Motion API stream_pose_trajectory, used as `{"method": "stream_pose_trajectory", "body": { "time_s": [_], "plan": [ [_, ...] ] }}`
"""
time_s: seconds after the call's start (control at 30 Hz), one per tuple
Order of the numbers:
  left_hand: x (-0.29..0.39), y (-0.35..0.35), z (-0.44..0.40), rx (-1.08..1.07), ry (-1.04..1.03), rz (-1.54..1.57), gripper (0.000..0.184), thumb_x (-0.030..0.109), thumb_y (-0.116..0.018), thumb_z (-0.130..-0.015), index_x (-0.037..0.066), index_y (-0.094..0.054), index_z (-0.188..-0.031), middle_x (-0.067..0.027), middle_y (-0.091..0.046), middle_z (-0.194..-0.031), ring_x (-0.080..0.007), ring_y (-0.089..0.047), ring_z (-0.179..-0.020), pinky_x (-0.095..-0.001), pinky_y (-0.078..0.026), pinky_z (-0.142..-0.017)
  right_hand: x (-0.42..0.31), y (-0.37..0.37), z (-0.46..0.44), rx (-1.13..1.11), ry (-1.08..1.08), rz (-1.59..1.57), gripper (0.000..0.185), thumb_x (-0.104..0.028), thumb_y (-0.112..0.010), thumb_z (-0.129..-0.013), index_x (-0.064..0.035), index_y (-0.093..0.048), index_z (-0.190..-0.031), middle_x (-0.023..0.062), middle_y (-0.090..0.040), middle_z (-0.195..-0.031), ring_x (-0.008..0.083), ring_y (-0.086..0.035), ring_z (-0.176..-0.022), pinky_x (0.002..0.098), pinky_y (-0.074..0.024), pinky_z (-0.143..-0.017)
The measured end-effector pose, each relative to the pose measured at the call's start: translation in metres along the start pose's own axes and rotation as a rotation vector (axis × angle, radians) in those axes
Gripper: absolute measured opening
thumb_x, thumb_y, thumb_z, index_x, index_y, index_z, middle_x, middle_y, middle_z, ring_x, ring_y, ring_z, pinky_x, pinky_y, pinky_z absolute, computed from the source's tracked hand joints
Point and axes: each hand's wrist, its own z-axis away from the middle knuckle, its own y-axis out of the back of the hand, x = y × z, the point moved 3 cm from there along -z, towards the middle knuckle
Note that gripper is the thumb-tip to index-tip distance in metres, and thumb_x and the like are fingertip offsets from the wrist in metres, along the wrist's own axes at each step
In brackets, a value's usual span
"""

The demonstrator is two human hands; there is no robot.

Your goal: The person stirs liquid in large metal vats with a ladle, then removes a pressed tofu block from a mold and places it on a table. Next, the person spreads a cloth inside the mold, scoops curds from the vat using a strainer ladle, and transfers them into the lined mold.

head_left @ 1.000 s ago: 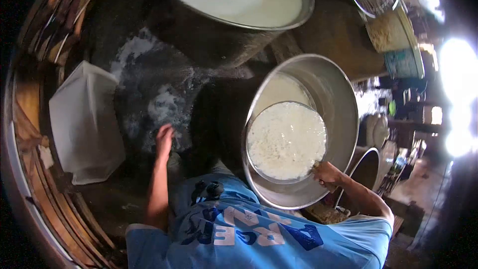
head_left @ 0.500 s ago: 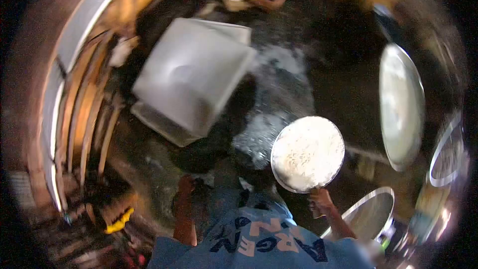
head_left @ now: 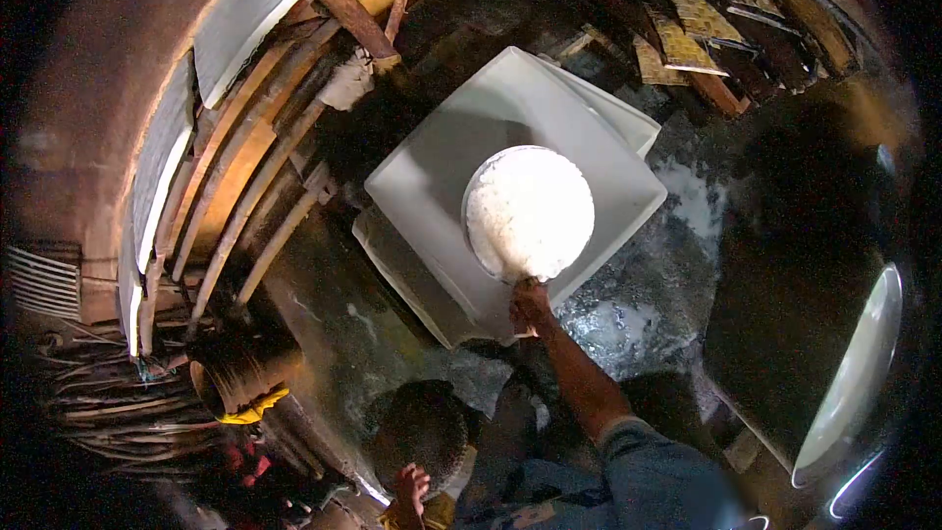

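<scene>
My right hand (head_left: pixel 532 306) is closed around the handle of a round pan (head_left: pixel 530 216), which is heaped with a bright white substance. The arm reaches forward, and the pan is over a large pale square tub (head_left: pixel 417 182); I cannot tell whether they touch. Beneath that tub, set at a different angle, a second pale tub (head_left: pixel 392 260) shows at its edges. Low in the view, my left hand (head_left: pixel 412 483) holds nothing visible, its fingers apart and slightly bent. A dark rounded container (head_left: pixel 422 427) is just beyond it.
Wooden poles (head_left: pixel 260 172) lean along the left wall. Below them is a brown cylinder (head_left: pixel 240 378) with a yellow cloth (head_left: pixel 257 406). The floor (head_left: pixel 613 329) looks wet with white patches. At right is a large pale basin (head_left: pixel 854 383); woven panels (head_left: pixel 687 29) are at the upper right.
The right hand has carried the pan forward and left, from beside the tubs to over them. The view has turned, and the left hand now appears lower, near the bottom edge.
</scene>
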Motion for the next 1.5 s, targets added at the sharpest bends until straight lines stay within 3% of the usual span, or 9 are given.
{"method": "stream_pose_trajectory", "body": {
  "time_s": [0.2, 0.33, 0.47, 0.53, 0.6, 0.77, 0.93, 1.2, 1.5],
  "plan": [
    [-0.020, 0.009, 0.043, 0.907, -0.372, -0.734, 0.027, 0.033, -0.045, -0.087, 0.010, -0.052, -0.097, -0.0072, -0.049, -0.087, -0.0246, -0.044, -0.079, -0.0390, -0.040, -0.061, -0.019, -0.036, -0.030, 0.212, 0.022, -0.026, 0.028, -0.026, -0.054, -0.083, -0.0061, -0.052, -0.103, 0.0108, -0.057, -0.083, 0.0267, -0.055, -0.068, 0.0398, -0.0465, -0.063],
    [-0.026, 0.016, 0.020, 0.797, -0.344, -0.709, 0.025, 0.033, -0.045, -0.086, 0.010, -0.051, -0.094, -0.0071, -0.047, -0.085, -0.0242, -0.042, -0.078, -0.0387, -0.039, -0.060, -0.030, 0.015, -0.064, 0.769, 0.106, 0.200, 0.025, -0.028, -0.061, -0.076, -0.0068, -0.052, -0.085, 0.0122, -0.057, -0.079, 0.0243, -0.055, -0.058, 0.0374, -0.0428, -0.047],
    [-0.009, 0.028, -0.025, 0.035, 0.104, -0.005, 0.023, 0.032, -0.045, -0.085, 0.010, -0.051, -0.090, -0.0070, -0.046, -0.082, -0.0239, -0.040, -0.077, -0.0384, -0.039, -0.059, -0.118, 0.048, -0.026, 0.987, 0.251, 0.434, 0.033, -0.027, -0.066, -0.071, -0.0044, -0.046, -0.086, 0.0164, -0.058, -0.083, 0.0278, -0.058, -0.065, 0.0405, -0.0462, -0.051],
    [0.011, 0.018, -0.064, -0.035, 0.256, -0.219, 0.027, 0.031, -0.043, -0.088, 0.011, -0.052, -0.104, -0.0108, -0.050, -0.094, -0.0257, -0.045, -0.084, -0.0417, -0.042, -0.064, -0.200, 0.035, 0.030, 1.195, 0.256, 0.480, 0.050, -0.025, -0.068, -0.069, -0.0020, -0.038, -0.103, 0.0204, -0.058, -0.091, 0.0334, -0.061, -0.079, 0.0458, -0.0516, -0.069],
    [0.012, 0.016, -0.103, 0.275, -0.264, -0.988, 0.026, 0.029, -0.046, -0.088, 0.010, -0.053, -0.104, -0.0086, -0.051, -0.091, -0.0219, -0.046, -0.080, -0.0373, -0.042, -0.062, -0.262, 0.019, 0.122, 1.180, 0.332, 0.675, 0.051, -0.020, -0.068, -0.069, -0.0041, -0.036, -0.106, 0.0200, -0.058, -0.091, 0.0361, -0.060, -0.083, 0.0426, -0.0500, -0.075],
    [-0.156, -0.045, -0.197, 0.392, -0.317, -1.950, 0.026, 0.024, -0.054, -0.085, 0.008, -0.055, -0.105, -0.0030, -0.055, -0.085, -0.0123, -0.050, -0.072, -0.0266, -0.040, -0.058, -0.286, 0.030, 0.427, 1.026, 1.089, 0.533, 0.041, -0.007, -0.062, -0.070, -0.0039, -0.039, -0.103, 0.0159, -0.058, -0.077, 0.0273, -0.060, -0.071, 0.0360, -0.0472, -0.063],
    [-0.403, 0.038, -0.191, -0.050, 0.303, -2.210, 0.025, 0.021, -0.058, -0.084, 0.007, -0.057, -0.105, -0.0001, -0.058, -0.084, -0.0066, -0.052, -0.069, -0.0201, -0.040, -0.057, -0.168, 0.138, 0.721, 1.129, 1.206, 0.523, 0.035, -0.010, -0.064, -0.074, 0.0008, -0.051, -0.104, 0.0104, -0.060, -0.083, 0.0135, -0.055, -0.072, 0.0279, -0.0459, -0.063],
    [-0.662, 0.216, -0.075, -0.680, 1.083, -2.540, 0.034, 0.029, -0.047, -0.090, 0.003, -0.057, -0.111, -0.0048, -0.060, -0.106, -0.0139, -0.055, -0.096, -0.0256, -0.041, -0.085, 0.219, 0.292, 0.998, 1.765, 0.402, 0.186, 0.021, -0.012, -0.064, -0.074, 0.0046, -0.056, -0.084, 0.0137, -0.060, -0.066, 0.0119, -0.056, -0.050, 0.0295, -0.0450, -0.043],
    [-0.707, 0.294, -0.019, -0.789, 0.674, -2.915, 0.052, 0.038, -0.030, -0.093, -0.009, -0.052, -0.100, -0.0218, -0.056, -0.100, -0.0292, -0.051, -0.092, -0.0368, -0.038, -0.082, 0.401, 0.496, 1.026, 2.001, -0.359, -0.139, 0.032, -0.018, -0.059, -0.076, 0.0036, -0.045, -0.095, 0.0262, -0.061, -0.080, 0.0413, -0.060, -0.075, 0.0477, -0.0503, -0.064]
  ]
}}
